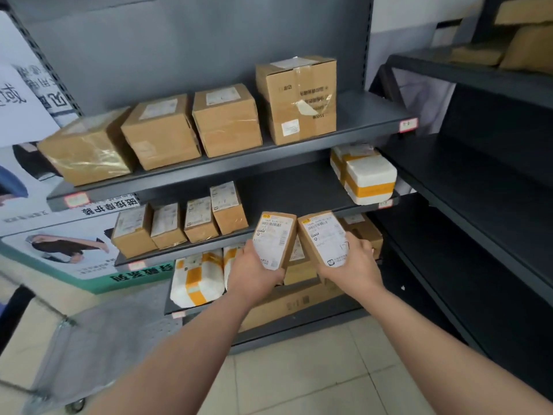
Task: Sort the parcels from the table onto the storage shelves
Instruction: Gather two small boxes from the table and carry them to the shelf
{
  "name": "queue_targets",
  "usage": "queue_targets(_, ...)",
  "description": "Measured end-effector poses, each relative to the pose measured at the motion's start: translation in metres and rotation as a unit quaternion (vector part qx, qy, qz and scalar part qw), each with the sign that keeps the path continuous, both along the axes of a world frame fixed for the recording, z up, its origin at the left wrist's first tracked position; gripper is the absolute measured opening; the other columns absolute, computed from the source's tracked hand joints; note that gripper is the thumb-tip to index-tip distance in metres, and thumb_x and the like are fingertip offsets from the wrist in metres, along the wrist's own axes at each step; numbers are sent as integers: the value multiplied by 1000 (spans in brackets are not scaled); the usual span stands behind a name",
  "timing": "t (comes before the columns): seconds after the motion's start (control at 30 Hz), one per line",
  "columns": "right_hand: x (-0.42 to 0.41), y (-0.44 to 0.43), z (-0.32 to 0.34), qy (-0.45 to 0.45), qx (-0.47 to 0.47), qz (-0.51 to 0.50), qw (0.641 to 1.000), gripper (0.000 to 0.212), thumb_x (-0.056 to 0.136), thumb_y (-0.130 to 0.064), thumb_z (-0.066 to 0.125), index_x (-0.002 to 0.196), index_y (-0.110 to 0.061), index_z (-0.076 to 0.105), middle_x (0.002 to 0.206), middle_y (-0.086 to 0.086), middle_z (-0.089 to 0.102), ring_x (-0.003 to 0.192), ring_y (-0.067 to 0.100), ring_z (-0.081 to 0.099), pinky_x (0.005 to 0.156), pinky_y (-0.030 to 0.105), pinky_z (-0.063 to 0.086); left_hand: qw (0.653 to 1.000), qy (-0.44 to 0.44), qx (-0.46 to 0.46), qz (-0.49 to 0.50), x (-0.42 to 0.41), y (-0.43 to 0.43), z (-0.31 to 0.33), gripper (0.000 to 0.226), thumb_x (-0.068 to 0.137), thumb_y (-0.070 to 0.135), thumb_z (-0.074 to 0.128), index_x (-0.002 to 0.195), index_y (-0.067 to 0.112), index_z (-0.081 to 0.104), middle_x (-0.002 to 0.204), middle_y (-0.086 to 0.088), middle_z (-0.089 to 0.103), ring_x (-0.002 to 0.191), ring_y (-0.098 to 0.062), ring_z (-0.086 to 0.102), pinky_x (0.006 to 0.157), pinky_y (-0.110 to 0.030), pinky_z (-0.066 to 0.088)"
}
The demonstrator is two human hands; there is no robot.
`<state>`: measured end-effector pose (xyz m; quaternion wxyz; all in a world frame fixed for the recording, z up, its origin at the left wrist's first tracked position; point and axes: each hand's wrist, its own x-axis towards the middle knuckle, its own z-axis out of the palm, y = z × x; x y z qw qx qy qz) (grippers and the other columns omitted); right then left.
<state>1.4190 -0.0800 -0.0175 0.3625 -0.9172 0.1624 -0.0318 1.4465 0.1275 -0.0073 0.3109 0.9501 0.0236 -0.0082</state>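
Observation:
My left hand [254,272] grips a small cardboard parcel [275,238] with a white label facing up. Beside it, my right hand [351,265] grips a second small labelled parcel [321,235]. The two parcels touch at their top corners. I hold both in front of the middle shelf [284,205] of the grey storage rack, level with its front edge. A row of several small labelled boxes [179,226] stands on the left part of that shelf.
The top shelf [374,115] carries several larger cardboard boxes. White foam parcels [368,175] with yellow tape sit at the middle shelf's right end. More foam parcels [199,277] and boxes lie on the lowest shelf. A dark rack [478,181] stands right. A trolley [62,324] stands left.

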Motion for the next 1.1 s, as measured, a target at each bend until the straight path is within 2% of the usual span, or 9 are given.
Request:
queue_targets(0.17, 69, 2, -4, 11, 4, 17, 1000, 98, 59, -55, 81, 139, -27, 30, 132, 4, 39, 120, 22, 46, 90, 41, 49, 998, 27, 35, 48, 61, -4, -3, 90, 61, 44, 80, 135, 20, 36, 121, -4, 50, 107, -23, 54, 81, -36, 53)
queue_targets(0.37, 152, -6, -6, 26, 5, 53, 998, 100, 60, -53, 83, 139, -24, 31, 133, 5, 36, 114, 25, 51, 79, 33, 46, 991, 75, 31, 109, 121, -19, -8, 102, 63, 50, 79, 145, 21, 26, 131, -6, 44, 117, -28, 48, 90, -43, 53)
queue_targets(0.47, 190, -8, -9, 26, -2, 63, 998, 94, 62, -53, 82, 138, -24, 34, 134, 6, 36, 113, 26, 52, 81, 34, 48, 986, 87, 15, 139, 147, -29, -14, 93, 70, 50, 76, 145, 23, 28, 132, -6, 43, 118, -28, 48, 92, -45, 53)
queue_targets(0.53, 208, -10, -13, 29, 9, 108, 994, 91, 67, -58, 76, 140, -24, 36, 140, 6, 33, 119, 26, 49, 89, 35, 46, 988, 66, 46, 129, 158, -38, -19, 75, 81, 54, 65, 142, 24, 34, 137, -8, 41, 121, -31, 46, 94, -43, 50)
queue_targets(0.63, 221, -12, -26, 31, -27, 219, 975, 74, 79, -53, 69, 142, -26, 42, 152, 0, 24, 133, 23, 36, 104, 38, 36, 984, 25, 164, 64, 160, -46, -28, 53, 95, 52, 45, 141, 27, 41, 149, -5, 34, 134, -30, 33, 101, -43, 41)
queue_targets(0.73, 228, -13, -35, 28, -88, 271, 958, 61, 88, -45, 62, 143, -33, 40, 157, -5, 21, 138, 21, 33, 106, 41, 39, 974, 21, 226, 13, 164, -46, -33, 47, 99, 44, 41, 141, 25, 41, 148, -2, 37, 138, -24, 31, 107, -43, 39)
queue_targets(0.9, 246, -6, -34, 65, -136, 299, 942, 57, 95, -42, 50, 148, -37, 27, 161, -5, 8, 145, 25, 20, 107, 45, 38, 973, 46, 228, 8, 178, -49, -27, 45, 99, 36, 44, 140, 21, 39, 146, -5, 39, 135, -24, 37, 105, -39, 43)
queue_targets(1.0, 254, -2, -35, 79, -171, 313, 931, 58, 98, -41, 44, 150, -37, 18, 161, -4, 1, 147, 27, 8, 110, 48, 34, 967, 74, 243, -7, 182, -48, -26, 54, 99, 32, 47, 147, 18, 29, 153, -9, 29, 141, -27, 29, 110, -41, 38)
queue_targets(1.1, 263, -1, -34, 85, -209, 321, 920, 59, 99, -42, 41, 151, -37, 12, 161, -4, -3, 147, 27, 6, 110, 50, 30, 959, 106, 263, -27, 185, -44, -26, 67, 98, 27, 51, 153, 16, 13, 160, -11, 14, 147, -29, 15, 116, -43, 29)
